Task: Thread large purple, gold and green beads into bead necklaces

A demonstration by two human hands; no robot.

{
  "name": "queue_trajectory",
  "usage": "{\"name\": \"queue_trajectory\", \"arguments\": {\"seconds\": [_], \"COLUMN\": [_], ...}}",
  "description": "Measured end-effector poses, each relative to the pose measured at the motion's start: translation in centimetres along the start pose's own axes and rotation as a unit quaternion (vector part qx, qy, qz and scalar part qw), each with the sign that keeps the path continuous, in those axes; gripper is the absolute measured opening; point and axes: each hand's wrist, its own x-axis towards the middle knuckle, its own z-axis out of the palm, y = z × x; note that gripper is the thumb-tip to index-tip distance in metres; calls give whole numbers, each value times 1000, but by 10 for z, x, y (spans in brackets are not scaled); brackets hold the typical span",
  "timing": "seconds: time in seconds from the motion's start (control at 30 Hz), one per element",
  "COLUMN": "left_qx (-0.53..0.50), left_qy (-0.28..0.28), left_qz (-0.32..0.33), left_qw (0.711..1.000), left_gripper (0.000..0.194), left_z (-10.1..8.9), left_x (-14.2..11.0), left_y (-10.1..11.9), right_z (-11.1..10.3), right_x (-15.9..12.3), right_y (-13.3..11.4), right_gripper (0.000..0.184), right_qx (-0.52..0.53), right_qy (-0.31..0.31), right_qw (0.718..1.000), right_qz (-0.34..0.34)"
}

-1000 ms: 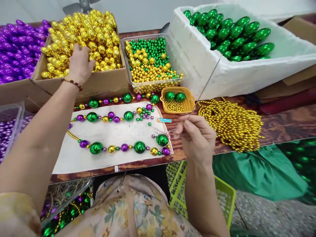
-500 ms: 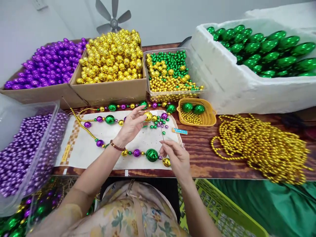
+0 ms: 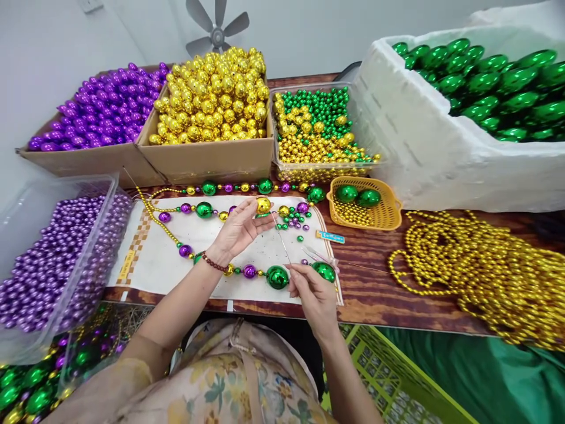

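Between the thumb and fingers of my left hand (image 3: 238, 231) is a large gold bead (image 3: 263, 205), held above the white mat (image 3: 152, 268). My right hand (image 3: 314, 294) pinches a long thin needle (image 3: 282, 238), its tip slanting up toward my left fingers, close below the gold bead. A strand of green, purple and gold beads (image 3: 249, 271) lies in a loop on the mat, partly hidden by my left wrist. Small loose green and purple beads (image 3: 295, 221) lie by the mat's right end. A large green bead (image 3: 324, 271) sits just beyond my right hand.
Boxes of purple beads (image 3: 103, 109) and gold beads (image 3: 212, 94) stand behind, beside a tub of small beads (image 3: 315, 126). A foam box (image 3: 424, 171) holds green beads. On the right are a yellow basket (image 3: 388, 219) and gold bead strings (image 3: 498, 277). A purple-bead tub (image 3: 57, 259) sits left.
My left hand has come from the gold bead box down to the mat with a gold bead. My right hand has lowered the needle toward it. The view has shifted.
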Motion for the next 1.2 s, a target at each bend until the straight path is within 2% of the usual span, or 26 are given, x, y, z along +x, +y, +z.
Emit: {"name": "queue_trajectory", "arguments": {"seconds": [0.17,0.33,0.7,0.93,1.07,1.2], "left_qx": [17,-23,17,89,94,68], "left_qy": [-7,7,23,23,32,17], "left_qz": [6,26,18,53,68,50], "left_qw": [1000,999,999,994,993,996], "left_gripper": [27,16,10,17,19,24], "left_z": [0,0,4,7,10,8], "left_x": [0,0,-10,-19,-21,-18], "left_y": [3,4,-1,4,4,2], "right_z": [-1,-2,13,39,39,35], "right_x": [-2,-3,-3,11,14,13], "right_y": [0,2,-4,-10,-7,0], "right_gripper": [25,25,25,27,26,27], "right_qx": [-8,-39,-55,-75,-71,-49], "right_qy": [15,-6,12,12,9,13], "right_qw": [1000,999,998,997,997,999], "right_qz": [6,-15,0,20,3,1]}}
